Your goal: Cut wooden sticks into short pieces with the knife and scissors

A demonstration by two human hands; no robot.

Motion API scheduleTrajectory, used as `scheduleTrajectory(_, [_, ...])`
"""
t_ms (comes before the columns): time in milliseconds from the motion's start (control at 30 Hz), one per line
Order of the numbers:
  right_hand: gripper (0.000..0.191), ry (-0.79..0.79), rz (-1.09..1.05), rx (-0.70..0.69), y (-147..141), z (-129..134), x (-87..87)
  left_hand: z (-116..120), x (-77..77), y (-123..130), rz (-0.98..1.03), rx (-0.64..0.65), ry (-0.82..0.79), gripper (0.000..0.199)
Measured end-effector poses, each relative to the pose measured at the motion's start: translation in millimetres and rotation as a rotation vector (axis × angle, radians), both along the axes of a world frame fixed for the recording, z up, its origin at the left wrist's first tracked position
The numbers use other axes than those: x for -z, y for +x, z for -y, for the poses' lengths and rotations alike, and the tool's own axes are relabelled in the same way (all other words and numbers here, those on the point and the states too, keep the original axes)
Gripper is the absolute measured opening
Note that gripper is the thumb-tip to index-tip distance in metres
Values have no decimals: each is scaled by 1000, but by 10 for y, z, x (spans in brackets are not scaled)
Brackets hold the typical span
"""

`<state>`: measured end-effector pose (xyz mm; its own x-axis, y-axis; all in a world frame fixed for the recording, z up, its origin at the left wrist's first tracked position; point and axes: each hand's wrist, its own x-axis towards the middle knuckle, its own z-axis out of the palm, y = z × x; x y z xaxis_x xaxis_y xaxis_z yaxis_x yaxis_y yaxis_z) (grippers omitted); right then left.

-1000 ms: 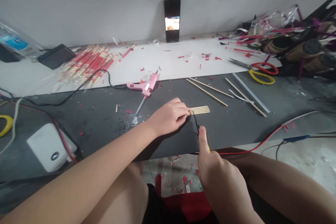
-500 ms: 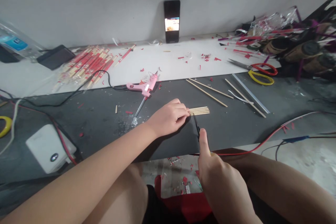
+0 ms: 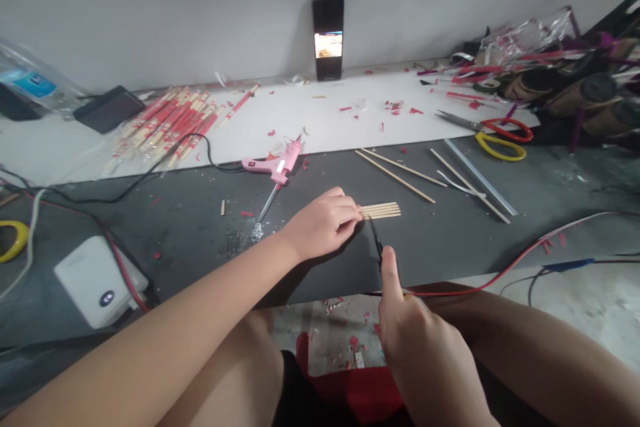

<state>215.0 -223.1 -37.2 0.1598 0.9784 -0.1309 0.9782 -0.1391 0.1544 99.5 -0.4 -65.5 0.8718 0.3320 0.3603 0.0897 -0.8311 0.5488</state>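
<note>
A few short wooden sticks (image 3: 381,211) lie side by side on the dark mat (image 3: 200,273), right in front of me. My left hand (image 3: 323,223) is curled over, with the fingertips (image 3: 354,212) up against the left end of the sticks, though I can't tell if it's really gripping them or just resting there. My right hand (image 3: 420,343) is clenched around a thin black tool (image 3: 376,241), thumb up, with the tip pointing toward the sticks and just short of them. Its handle is mostly hidden in my hand, so I can't say exactly what the tool is.

Just past the sticks, a few longer sticks (image 3: 395,175) lie loose on the mat, next to a metal strip (image 3: 480,177). Over to the left there's a pink glue gun (image 3: 274,168) lying on its side, with its cord (image 3: 150,170) trailing off left.

Farther back, on the white board (image 3: 320,113), there's a pile of red-wrapped chopsticks (image 3: 170,123), plus scissors with red handles (image 3: 506,130) and another pair with yellow handles (image 3: 500,147) at the board's edge. A phone (image 3: 328,37) leans on the wall, screen lit, and red scraps (image 3: 395,107) are scattered everywhere.
</note>
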Motion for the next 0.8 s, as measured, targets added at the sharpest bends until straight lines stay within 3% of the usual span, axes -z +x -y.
scheduleTrajectory(800, [88,-91,9,36,-6,-35,-108,7,7,2,10,-11,6,22])
